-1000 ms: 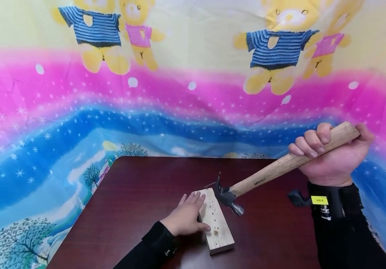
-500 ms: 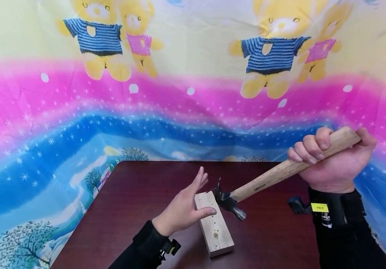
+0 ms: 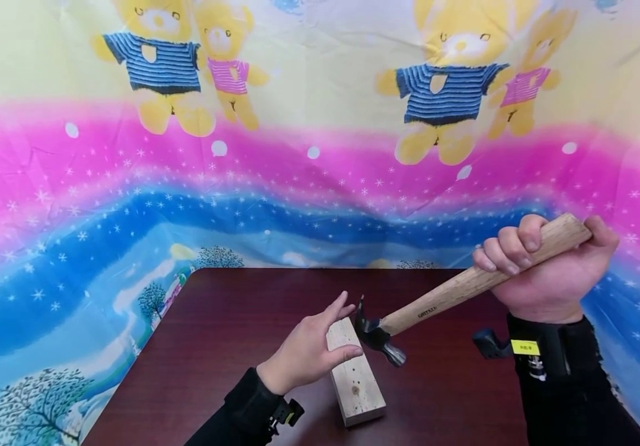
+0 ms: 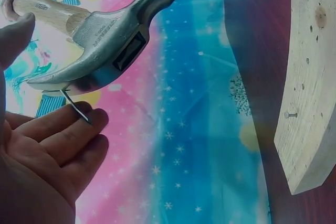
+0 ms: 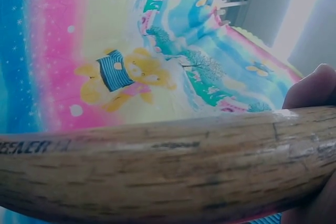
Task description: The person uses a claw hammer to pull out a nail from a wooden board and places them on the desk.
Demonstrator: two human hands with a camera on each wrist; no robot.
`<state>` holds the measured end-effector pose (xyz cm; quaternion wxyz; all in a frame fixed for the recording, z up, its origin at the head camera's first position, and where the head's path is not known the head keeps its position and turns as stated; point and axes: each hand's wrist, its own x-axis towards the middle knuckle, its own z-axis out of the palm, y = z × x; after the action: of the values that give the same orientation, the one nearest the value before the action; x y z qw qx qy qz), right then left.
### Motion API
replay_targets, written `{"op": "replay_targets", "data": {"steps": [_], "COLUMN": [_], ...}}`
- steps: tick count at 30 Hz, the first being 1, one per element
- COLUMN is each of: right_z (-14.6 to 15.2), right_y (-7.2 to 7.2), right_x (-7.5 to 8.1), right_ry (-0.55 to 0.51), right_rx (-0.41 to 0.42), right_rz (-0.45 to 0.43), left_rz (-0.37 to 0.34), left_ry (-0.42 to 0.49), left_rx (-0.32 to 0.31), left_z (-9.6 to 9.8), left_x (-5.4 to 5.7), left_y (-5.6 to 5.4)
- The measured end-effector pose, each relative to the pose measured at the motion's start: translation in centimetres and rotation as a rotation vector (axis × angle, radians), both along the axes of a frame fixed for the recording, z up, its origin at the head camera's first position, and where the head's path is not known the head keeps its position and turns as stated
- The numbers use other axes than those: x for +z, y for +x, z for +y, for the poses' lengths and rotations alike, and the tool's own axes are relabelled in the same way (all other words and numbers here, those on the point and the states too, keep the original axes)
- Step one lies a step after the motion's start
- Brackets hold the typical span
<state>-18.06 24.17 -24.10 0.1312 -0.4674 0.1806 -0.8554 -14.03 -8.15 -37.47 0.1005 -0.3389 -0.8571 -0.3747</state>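
Steel nail [image 4: 74, 107] touching left fingers [image 4: 79, 129]

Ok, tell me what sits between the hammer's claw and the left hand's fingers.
A thin nail, caught in the claw of the hammer, reaching down to the fingertips of the left hand. The left wrist view shows it.

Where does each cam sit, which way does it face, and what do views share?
Head: on the person's head, looking forward and down at the table; shows both arms, the left hand open by the wood block, and the right hand gripping the hammer.
Left wrist: at the left wrist, looking along the open palm to the hammer head, a nail and the block.
Right wrist: close against the hammer handle, facing the backdrop; only a fingertip shows.
Shared: the hammer appears in all three.
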Motion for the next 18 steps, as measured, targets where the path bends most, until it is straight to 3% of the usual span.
{"op": "replay_targets", "data": {"steps": [5, 11, 18], "right_z": [-0.03, -0.16, -0.36], "right_y": [0.04, 0.34, 0.56], "right_x": [-0.07, -0.33, -0.63], "right_ry": [0.003, 0.005, 0.014], "right_rx": [-0.003, -0.019, 0.0], "right_rz": [0.017, -0.019, -0.021], "left_rz": [0.075, 0.159, 0.192], "left_ry": [-0.058, -0.059, -0.061], "left_rx": [0.03, 0.098, 0.133], "left_z": [0.01, 0.41, 0.63], "left_x": [-0.26, -0.64, -0.72], "left_y": [-0.07, -0.24, -0.29]}}
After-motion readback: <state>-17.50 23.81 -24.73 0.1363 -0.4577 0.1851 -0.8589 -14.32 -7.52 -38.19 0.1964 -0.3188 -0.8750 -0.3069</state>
